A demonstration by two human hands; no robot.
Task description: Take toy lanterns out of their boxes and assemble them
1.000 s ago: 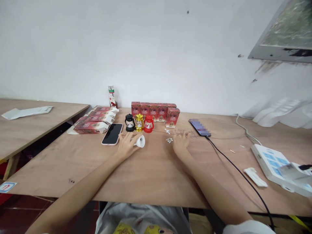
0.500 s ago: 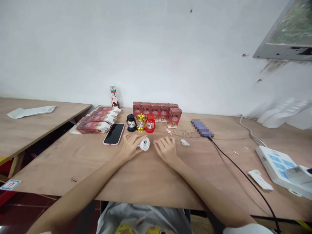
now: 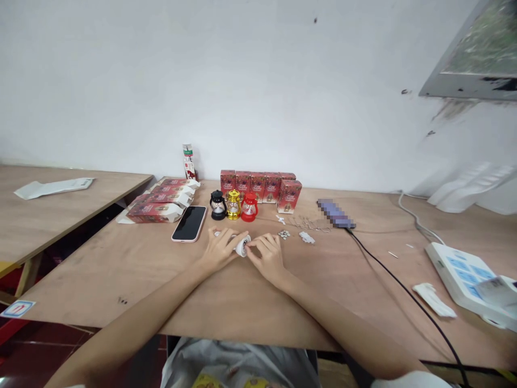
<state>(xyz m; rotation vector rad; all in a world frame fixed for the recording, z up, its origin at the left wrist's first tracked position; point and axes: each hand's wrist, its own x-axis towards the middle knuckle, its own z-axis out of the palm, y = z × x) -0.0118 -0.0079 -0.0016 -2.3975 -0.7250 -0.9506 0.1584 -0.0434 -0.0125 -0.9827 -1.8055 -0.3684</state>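
Left hand (image 3: 220,249) grips white cup-ended piece (image 3: 242,247), near side of three small lanterns (image 3: 233,207) — right hand (image 3: 267,256) at its open end, fingertips bunched; whether pinching anything, cannot tell.

What appears to be a small assembly workshop: a bare wooden tabletop (image 3: 226,312), a sticker (image 3: 18,309) on its corner, stands against a pitted white wall (image 3: 242,81), bearing red cartons (image 3: 264,187), miniature lanterns (image 3: 233,206), loose round pieces (image 3: 284,234) and a power strip (image 3: 452,269).
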